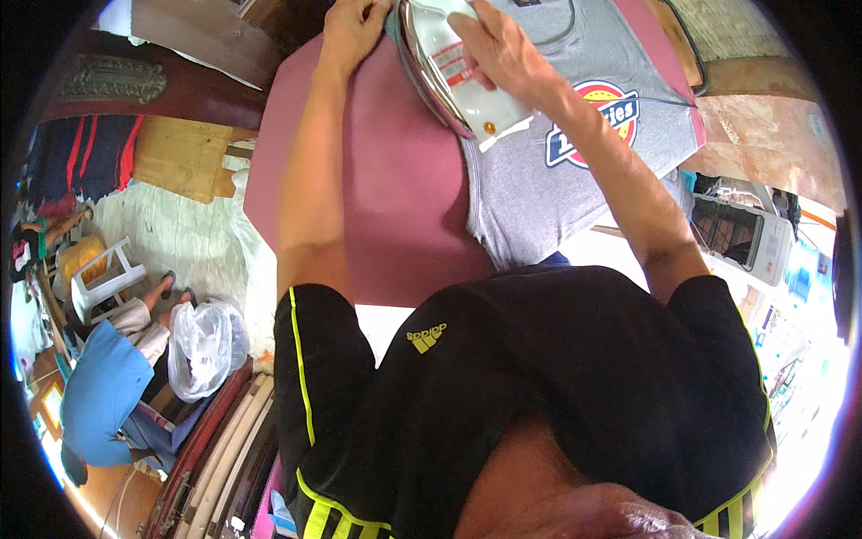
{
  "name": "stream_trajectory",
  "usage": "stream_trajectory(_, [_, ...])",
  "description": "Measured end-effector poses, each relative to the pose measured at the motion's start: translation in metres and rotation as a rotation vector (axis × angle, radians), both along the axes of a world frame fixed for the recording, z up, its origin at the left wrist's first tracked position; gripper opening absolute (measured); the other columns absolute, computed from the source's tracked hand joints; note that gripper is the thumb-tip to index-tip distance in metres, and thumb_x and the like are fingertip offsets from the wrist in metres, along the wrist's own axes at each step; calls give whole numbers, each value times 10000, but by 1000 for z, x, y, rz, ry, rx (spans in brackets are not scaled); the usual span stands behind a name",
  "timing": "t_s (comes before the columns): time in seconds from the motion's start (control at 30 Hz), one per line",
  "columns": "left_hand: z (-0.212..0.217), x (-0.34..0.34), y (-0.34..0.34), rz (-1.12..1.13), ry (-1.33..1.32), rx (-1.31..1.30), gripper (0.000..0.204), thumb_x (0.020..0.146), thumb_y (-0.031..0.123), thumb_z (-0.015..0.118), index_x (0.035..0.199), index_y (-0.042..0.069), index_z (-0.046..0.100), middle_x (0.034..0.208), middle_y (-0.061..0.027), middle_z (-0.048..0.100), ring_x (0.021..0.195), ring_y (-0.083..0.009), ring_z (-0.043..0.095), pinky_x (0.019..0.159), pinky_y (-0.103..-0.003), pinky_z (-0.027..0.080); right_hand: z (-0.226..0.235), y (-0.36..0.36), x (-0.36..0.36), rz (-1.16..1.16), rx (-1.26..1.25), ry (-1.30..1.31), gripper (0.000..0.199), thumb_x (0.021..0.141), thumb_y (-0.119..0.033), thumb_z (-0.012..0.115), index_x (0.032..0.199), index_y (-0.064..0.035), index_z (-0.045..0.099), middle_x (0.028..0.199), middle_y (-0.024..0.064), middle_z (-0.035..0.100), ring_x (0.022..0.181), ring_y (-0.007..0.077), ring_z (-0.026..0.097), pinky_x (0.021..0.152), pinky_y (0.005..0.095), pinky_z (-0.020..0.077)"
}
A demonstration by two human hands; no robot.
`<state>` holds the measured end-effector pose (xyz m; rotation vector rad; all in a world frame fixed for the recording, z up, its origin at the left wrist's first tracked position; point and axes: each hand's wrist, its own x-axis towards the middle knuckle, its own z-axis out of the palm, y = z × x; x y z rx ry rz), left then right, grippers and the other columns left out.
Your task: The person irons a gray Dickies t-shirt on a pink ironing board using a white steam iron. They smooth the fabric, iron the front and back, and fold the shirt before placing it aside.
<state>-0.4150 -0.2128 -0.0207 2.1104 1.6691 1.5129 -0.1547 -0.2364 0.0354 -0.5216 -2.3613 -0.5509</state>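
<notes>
Pressing grey shirt (521,198), it seems — your right hand (505,52) wrapped round iron (442,76); left hand (353,29) half-curled, hold unclear. Next stroke likely wants shirt flat.

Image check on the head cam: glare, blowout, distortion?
Head view: round fisheye image, black corners, scene bending toward the rim; lower right washed out to white; bright reflections along the metal side of the iron; print on the grey shirt looks sharp; black shirt is dark, with little fold detail.

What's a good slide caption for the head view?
Right grip holds a white iron at the edge of a gray printed shirt spread over a mauve board.
</notes>
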Motion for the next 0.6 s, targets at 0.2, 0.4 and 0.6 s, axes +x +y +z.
stream_trajectory(0.2, [-24,-1,-15,188,18,126,113,836,126,688,819,17,712,888,-134,671,803,-284,657,726,-365,517,40,-28,-8,64,-1035,193,231,1011,-236,479,1023,-11,531,670,79,522,478,139,505,445,299,412])
stream_trajectory(0.4, [-18,2,-19,158,-85,101,144,846,141,684,834,1,710,890,-125,684,752,-256,664,676,-348,523,43,-18,-17,58,-1167,232,328,1034,-320,450,1015,-3,533,598,64,504,411,110,470,403,297,373])
stream_trajectory(0.6, [-10,5,-18,160,-154,0,223,859,223,655,809,18,730,862,-147,667,851,-333,649,777,-438,515,30,-15,-19,-185,-1431,278,351,1027,-305,483,1216,-12,525,864,155,629,636,209,641,528,326,488])
